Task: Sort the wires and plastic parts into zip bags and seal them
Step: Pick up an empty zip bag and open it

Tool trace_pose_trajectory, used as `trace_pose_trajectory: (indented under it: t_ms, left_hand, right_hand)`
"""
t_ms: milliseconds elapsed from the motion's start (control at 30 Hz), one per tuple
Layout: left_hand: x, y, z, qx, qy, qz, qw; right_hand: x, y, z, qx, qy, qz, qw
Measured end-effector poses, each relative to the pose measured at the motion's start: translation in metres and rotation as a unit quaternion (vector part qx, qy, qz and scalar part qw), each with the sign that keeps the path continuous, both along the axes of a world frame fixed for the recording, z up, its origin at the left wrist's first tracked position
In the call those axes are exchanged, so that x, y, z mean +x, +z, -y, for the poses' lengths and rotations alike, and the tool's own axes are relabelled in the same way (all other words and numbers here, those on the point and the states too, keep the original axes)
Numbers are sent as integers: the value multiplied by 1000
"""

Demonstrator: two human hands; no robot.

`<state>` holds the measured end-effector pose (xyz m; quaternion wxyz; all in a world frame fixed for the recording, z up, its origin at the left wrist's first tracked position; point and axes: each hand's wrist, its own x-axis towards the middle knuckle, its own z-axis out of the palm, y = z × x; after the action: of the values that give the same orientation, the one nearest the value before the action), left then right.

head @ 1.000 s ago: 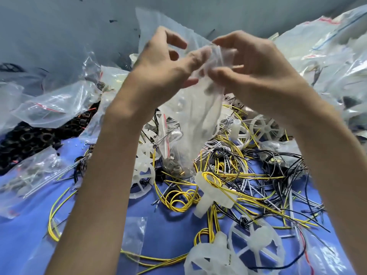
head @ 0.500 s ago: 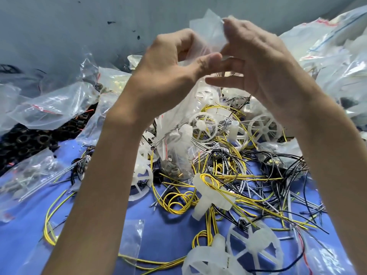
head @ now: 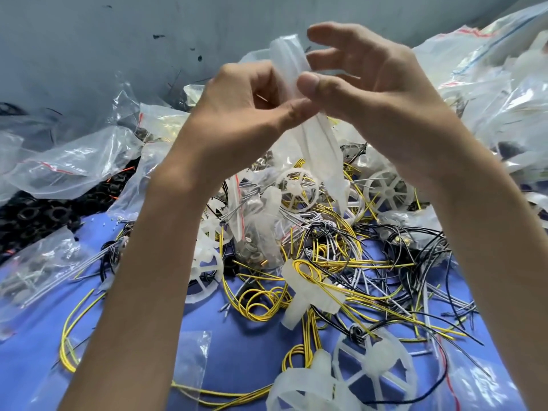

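The left hand (head: 237, 105) grip pinches the zip bag (head: 317, 149) between thumb and curled fingers. The right hand (head: 379, 93) grip pinches the same bag under its thumb, upper fingers spread. The bag hangs, creased lengthwise, above the wire pile (head: 326, 262) on the blue worktop (head: 237, 351).

We count one left hand (head: 237, 114), one right hand (head: 385, 108), one held-up bag (head: 320, 149), at least four white wheels (head: 296, 188), and too many wires (head: 267, 301) to count.

zip bag (head: 314, 149): glossy translucent plastic | wheel (head: 374, 363): matt white plastic
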<state>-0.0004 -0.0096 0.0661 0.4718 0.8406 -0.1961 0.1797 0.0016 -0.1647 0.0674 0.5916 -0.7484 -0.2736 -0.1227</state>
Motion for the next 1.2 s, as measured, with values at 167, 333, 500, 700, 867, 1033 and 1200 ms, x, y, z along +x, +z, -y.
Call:
trace_pose_trajectory:
  t_ms: [167,333,500,700,867,1033,1200]
  left_hand:
    - [-1,3,1,-84,2,32,996]
    - [-7,5,3,-66,-37,40,996]
    - [-6,5,-4,-26,2,44,999]
    - [-2,11,-22,-28,113,100,988]
    - [-6,11,-10,-25,148,133,980]
    - [-15,10,5,46,82,141,986]
    - [-12,8,0,84,107,182,974]
  right_hand:
    - [-2,-1,2,-101,7,36,994]
    - [-3,0,2,-128,-35,78,988]
    - [1,-2,4,-84,-72,55,992]
    - [12,7,28,-12,-197,78,977]
    - [12,7,32,44,-179,81,979]
    - [14,6,23,93,-144,86,981]
    - [15,6,23,120,-140,101,978]
